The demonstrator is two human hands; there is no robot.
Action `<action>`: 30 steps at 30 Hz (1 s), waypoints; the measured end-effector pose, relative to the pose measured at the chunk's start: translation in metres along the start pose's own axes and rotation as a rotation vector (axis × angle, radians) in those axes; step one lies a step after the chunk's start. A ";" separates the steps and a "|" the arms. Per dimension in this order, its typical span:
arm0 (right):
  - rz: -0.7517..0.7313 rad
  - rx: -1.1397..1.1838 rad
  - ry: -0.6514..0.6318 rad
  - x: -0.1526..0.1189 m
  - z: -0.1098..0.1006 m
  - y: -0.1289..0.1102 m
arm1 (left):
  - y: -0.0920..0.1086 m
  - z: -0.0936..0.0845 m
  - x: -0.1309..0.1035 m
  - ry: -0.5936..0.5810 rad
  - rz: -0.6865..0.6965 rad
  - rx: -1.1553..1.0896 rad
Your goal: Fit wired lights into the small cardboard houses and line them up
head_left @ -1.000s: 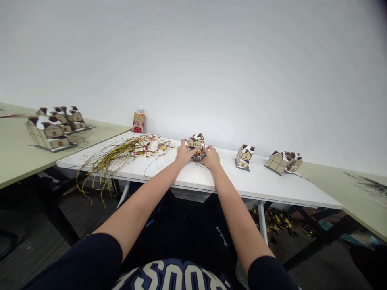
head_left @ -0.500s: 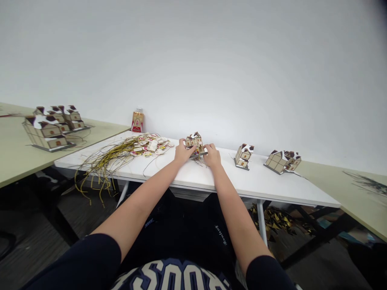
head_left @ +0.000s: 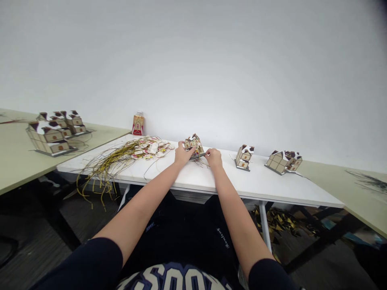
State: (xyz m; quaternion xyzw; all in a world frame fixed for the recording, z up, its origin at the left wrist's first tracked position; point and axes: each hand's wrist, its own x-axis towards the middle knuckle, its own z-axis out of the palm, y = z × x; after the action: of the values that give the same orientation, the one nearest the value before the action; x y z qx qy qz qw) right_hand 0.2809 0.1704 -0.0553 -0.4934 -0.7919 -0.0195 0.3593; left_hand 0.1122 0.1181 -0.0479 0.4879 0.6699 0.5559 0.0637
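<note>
Currently both hands on the small paper house (head_left: pixel 194 144), near the back edge of the white tabletop (head_left: pixel 193 175), about mid-length. Left hand (head_left: pixel 182 153) has fingers curled against the house's left side, gripping it. Right hand (head_left: pixel 214 157) has fingers pinched at the house's base on its right, at the dark baseplate edge; whether they close on the plate or on a thread there, can't tell. House tilts slightly, with a brown roof with white patches and tan walls. A few thin dark strands (head_left: pixel 202 163) lie on the tabletop just in front of it, between the hands.

Left of the left hand: heap of small red/white/tan card pieces (head_left: pixel 150 146), touching a spread of yellow-gold strips (head_left: pixel 107 161) that runs to the tabletop's left front corner and hangs over the edge. Bottle with a red and gold label (head_left: pixel 138 123) stands at the back left corner; label text too small to read.

Right of the right hand: a second paper house (head_left: pixel 244 156), standing apart, then a wider paper house (head_left: pixel 283 161) near the right end.

Separate greenish table (head_left: pixel 18 161) on the left carries a cluster of larger paper houses (head_left: pixel 54 129).

Writing: shirt at bottom of frame shows big white block letters (head_left: pixel 172 278), partly cut off, not readable as a word. Small white script on the dark trousers (head_left: pixel 223 239), illegible.
</note>
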 end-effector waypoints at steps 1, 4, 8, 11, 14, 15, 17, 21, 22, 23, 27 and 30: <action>0.016 -0.002 -0.001 0.000 0.000 0.000 | 0.000 0.000 0.000 0.000 -0.010 0.009; 0.057 -0.008 -0.005 -0.001 -0.003 -0.002 | 0.001 0.000 0.001 -0.003 -0.029 0.011; 0.093 -0.014 -0.015 -0.004 -0.008 -0.006 | 0.000 -0.001 0.001 0.012 -0.029 -0.016; 0.134 -0.029 -0.019 -0.006 -0.010 -0.009 | -0.001 0.000 0.001 0.013 -0.029 -0.014; 0.179 -0.045 -0.012 -0.007 -0.011 -0.010 | -0.002 0.000 0.002 0.020 -0.026 0.007; 0.193 -0.046 -0.009 -0.007 -0.010 -0.010 | -0.002 -0.001 0.002 0.024 -0.025 0.011; 0.221 -0.041 -0.008 -0.007 -0.010 -0.011 | -0.001 -0.001 0.002 0.023 -0.025 0.009; 0.299 -0.003 -0.020 -0.005 -0.009 -0.009 | -0.001 -0.003 0.002 0.010 -0.023 0.005; 0.321 0.012 -0.019 -0.004 -0.008 -0.009 | -0.002 -0.003 0.002 0.010 -0.021 0.007; 0.343 0.030 -0.015 -0.004 -0.008 -0.009 | -0.002 -0.003 0.002 0.009 -0.021 0.009; 0.437 0.134 0.027 -0.004 -0.008 -0.008 | -0.002 -0.003 0.002 0.006 -0.040 0.017; 0.513 0.244 0.080 -0.004 -0.010 -0.008 | -0.002 -0.004 0.002 0.005 -0.051 0.021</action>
State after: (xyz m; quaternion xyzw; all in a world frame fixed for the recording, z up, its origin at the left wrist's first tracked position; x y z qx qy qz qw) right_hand 0.2807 0.1590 -0.0479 -0.6297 -0.6228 0.1480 0.4400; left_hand 0.1073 0.1173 -0.0467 0.4700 0.6880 0.5484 0.0710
